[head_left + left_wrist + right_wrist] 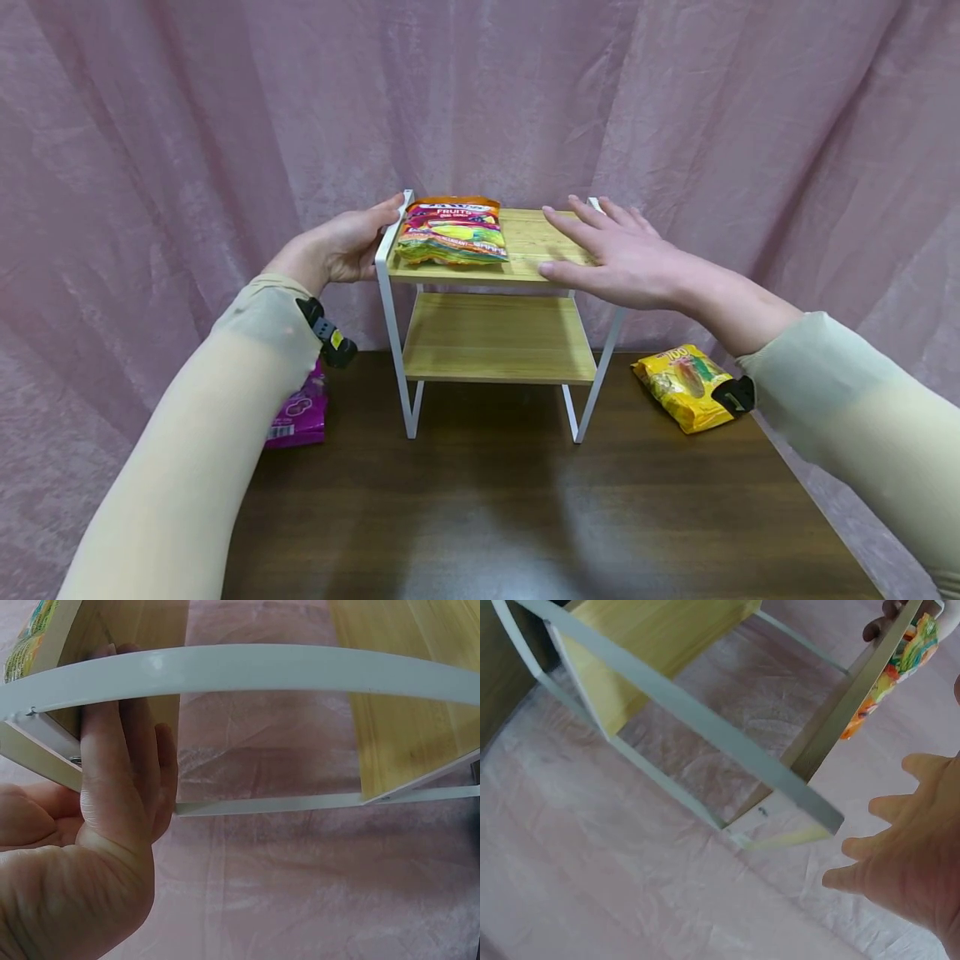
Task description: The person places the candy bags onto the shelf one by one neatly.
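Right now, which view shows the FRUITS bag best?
The head view: the FRUITS bag lies unobstructed, some print readable. The left wrist view catches only a sliver; the right wrist view, a partly hidden side.

The 2-tier rack (pixel 498 337) stood on the desk (pixel 480 500), before the curtain (pixel 487 100). A candy bag (pixel 453 232) lay on its upper shelf (pixel 534 237) (toward the left end). On the desk, 1 packet (pixel 306 410) lay left of the rack and 1 pouch (pixel 682 385) right.
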Available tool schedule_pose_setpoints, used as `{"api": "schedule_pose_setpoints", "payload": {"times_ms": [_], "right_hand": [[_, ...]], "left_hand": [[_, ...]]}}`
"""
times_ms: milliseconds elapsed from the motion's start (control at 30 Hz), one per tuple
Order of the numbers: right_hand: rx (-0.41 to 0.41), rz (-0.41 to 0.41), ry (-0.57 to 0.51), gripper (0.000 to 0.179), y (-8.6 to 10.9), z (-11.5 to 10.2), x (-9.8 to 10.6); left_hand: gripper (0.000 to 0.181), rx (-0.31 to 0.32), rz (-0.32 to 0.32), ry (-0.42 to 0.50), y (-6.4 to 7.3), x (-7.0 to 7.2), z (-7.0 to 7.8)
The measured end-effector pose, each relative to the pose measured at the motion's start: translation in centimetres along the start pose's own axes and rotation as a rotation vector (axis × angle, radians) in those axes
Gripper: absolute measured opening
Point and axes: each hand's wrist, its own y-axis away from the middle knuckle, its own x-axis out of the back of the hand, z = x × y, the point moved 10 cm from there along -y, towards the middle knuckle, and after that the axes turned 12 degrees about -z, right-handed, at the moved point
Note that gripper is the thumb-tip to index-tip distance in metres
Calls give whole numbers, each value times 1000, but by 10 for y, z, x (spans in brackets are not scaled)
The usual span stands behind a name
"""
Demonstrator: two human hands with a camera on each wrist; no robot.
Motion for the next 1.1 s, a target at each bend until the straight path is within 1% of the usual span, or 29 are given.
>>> {"api": "schedule_pose_setpoints", "payload": {"times_ms": [267,433,667,867,1100], "right_hand": [[-35,0,15,85,12,18,1],[-50,-1,5,84,21,31,3],[-66,6,-41,81,32,48,8],[-80,9,-75,80,41,67,8],[-94,16,-141,80,47,90,7]], "left_hand": [[53,-4,-8,5,0,0,-1],[53,-2,-14,-5,-1,-1,-1],[54,3,3,-32,0,0,-1],[53,12,-9,-39,-1,-1,-1],[53,21,1,-62,0,-1,-1]]}}
